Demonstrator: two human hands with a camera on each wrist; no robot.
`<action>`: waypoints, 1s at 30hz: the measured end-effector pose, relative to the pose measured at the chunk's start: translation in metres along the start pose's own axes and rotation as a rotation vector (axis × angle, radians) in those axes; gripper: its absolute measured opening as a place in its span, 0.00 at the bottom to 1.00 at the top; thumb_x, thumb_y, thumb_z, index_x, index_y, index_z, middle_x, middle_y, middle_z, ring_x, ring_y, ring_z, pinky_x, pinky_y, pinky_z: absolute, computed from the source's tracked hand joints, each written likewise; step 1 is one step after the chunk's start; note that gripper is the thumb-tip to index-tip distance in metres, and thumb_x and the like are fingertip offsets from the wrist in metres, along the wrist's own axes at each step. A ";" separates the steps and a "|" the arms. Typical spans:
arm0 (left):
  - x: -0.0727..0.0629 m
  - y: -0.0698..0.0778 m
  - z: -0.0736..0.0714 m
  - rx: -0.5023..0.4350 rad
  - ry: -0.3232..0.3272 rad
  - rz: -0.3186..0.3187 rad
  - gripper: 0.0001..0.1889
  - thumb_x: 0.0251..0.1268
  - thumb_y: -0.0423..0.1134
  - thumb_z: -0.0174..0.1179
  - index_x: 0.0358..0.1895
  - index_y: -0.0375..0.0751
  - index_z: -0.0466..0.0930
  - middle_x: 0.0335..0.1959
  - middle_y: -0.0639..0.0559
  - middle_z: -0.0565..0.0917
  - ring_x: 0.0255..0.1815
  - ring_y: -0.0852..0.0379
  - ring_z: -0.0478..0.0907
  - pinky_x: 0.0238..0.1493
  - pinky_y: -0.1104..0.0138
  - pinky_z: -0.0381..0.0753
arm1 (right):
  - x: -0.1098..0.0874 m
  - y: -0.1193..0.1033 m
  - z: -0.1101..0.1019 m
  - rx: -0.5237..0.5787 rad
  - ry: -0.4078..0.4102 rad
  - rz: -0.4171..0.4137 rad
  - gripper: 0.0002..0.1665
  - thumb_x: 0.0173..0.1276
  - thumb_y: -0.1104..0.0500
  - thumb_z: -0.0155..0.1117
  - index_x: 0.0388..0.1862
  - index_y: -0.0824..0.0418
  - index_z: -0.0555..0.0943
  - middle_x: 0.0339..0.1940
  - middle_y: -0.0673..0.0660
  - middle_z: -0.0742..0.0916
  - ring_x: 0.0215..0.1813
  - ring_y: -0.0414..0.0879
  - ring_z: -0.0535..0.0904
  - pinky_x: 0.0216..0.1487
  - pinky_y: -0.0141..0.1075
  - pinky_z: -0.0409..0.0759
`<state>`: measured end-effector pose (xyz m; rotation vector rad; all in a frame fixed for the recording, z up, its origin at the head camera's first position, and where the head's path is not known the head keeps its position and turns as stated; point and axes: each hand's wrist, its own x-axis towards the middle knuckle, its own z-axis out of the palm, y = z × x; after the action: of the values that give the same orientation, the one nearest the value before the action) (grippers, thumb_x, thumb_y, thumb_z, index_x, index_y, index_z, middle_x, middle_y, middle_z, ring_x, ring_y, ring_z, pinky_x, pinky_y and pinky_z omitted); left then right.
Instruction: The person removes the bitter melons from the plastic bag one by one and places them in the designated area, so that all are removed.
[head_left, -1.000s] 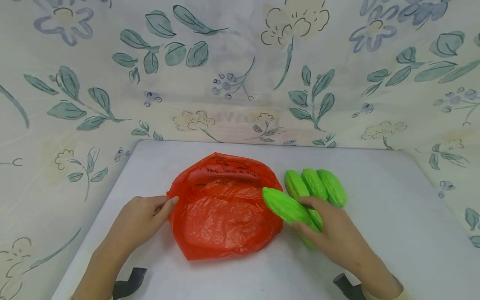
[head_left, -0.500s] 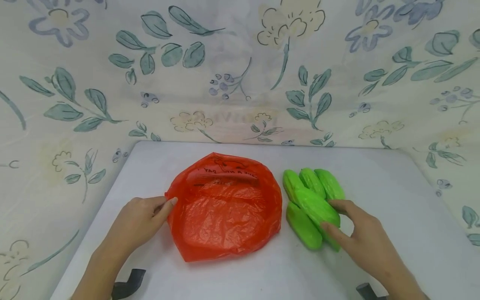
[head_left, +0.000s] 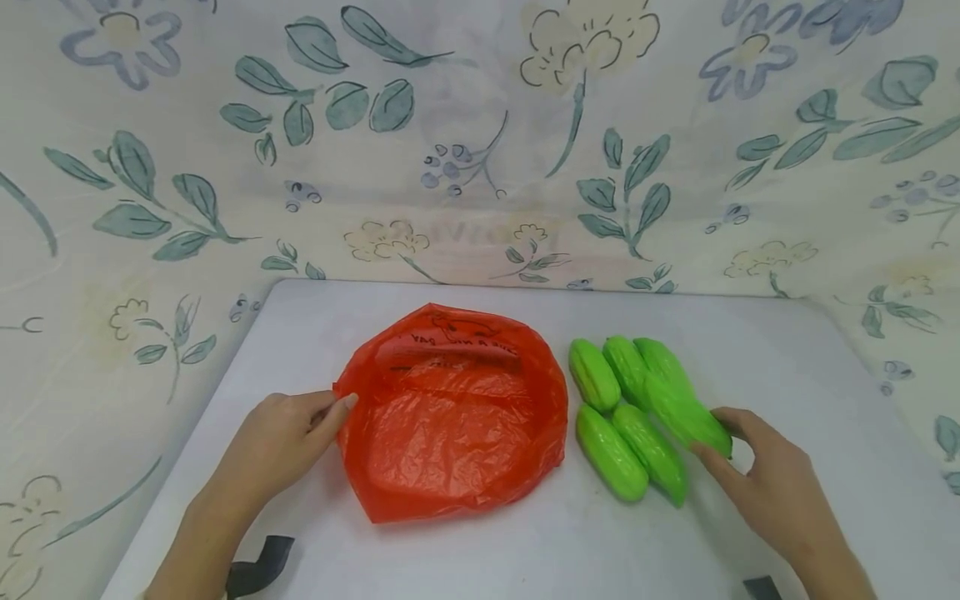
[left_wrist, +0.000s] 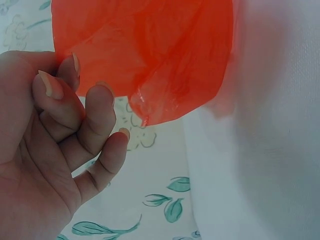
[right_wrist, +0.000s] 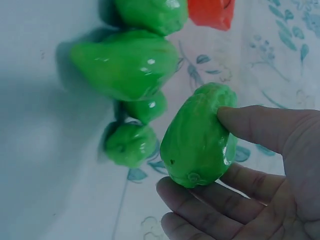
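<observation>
My left hand [head_left: 281,437] pinches the left edge of a red plastic bag [head_left: 442,442] between thumb and forefinger; the left wrist view shows its other fingers loosely curled below the bag [left_wrist: 145,55]. The bag's wide mouth faces up, with dark print inside the far rim. On the right, my right hand [head_left: 772,475] grips a glossy, bumpy green cucumber-like vegetable [head_left: 686,414] by its near end, thumb on one side and fingers on the other. In the right wrist view this vegetable [right_wrist: 200,137] is held apart from the others.
Several similar green vegetables [head_left: 611,454] lie in two rows between the bag and my right hand. All rest on a white table [head_left: 525,554]. Floral-patterned cloth [head_left: 480,125] rises behind the table's far edge and spreads along both sides.
My right hand has carried the held green vegetable rightward, from beside the bag's right rim across the others to the group's right side. My left hand stays at the bag's edge.
</observation>
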<state>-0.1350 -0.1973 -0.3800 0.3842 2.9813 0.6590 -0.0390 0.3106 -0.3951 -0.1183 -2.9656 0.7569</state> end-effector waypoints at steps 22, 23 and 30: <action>-0.008 -0.010 -0.006 0.015 0.008 -0.009 0.18 0.79 0.48 0.59 0.26 0.50 0.75 0.16 0.58 0.70 0.21 0.57 0.68 0.24 0.68 0.68 | -0.008 0.017 0.025 -0.007 -0.133 0.107 0.36 0.75 0.47 0.69 0.69 0.71 0.72 0.64 0.75 0.81 0.67 0.76 0.72 0.61 0.69 0.72; -0.009 -0.011 -0.006 0.017 0.011 -0.013 0.17 0.79 0.49 0.59 0.27 0.50 0.75 0.16 0.58 0.71 0.21 0.56 0.68 0.24 0.68 0.68 | -0.007 0.016 0.026 -0.005 -0.127 0.098 0.35 0.75 0.48 0.69 0.68 0.71 0.73 0.64 0.75 0.81 0.67 0.76 0.73 0.60 0.69 0.72; -0.017 -0.015 -0.009 0.022 0.016 -0.055 0.17 0.79 0.54 0.58 0.33 0.47 0.81 0.16 0.58 0.72 0.23 0.56 0.70 0.25 0.67 0.70 | 0.000 0.013 0.027 0.005 -0.115 0.057 0.35 0.75 0.47 0.68 0.69 0.70 0.73 0.63 0.74 0.82 0.67 0.76 0.73 0.60 0.69 0.72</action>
<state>-0.1233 -0.2188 -0.3779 0.2985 3.0041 0.6276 -0.0405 0.3090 -0.4246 -0.1643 -3.0811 0.8042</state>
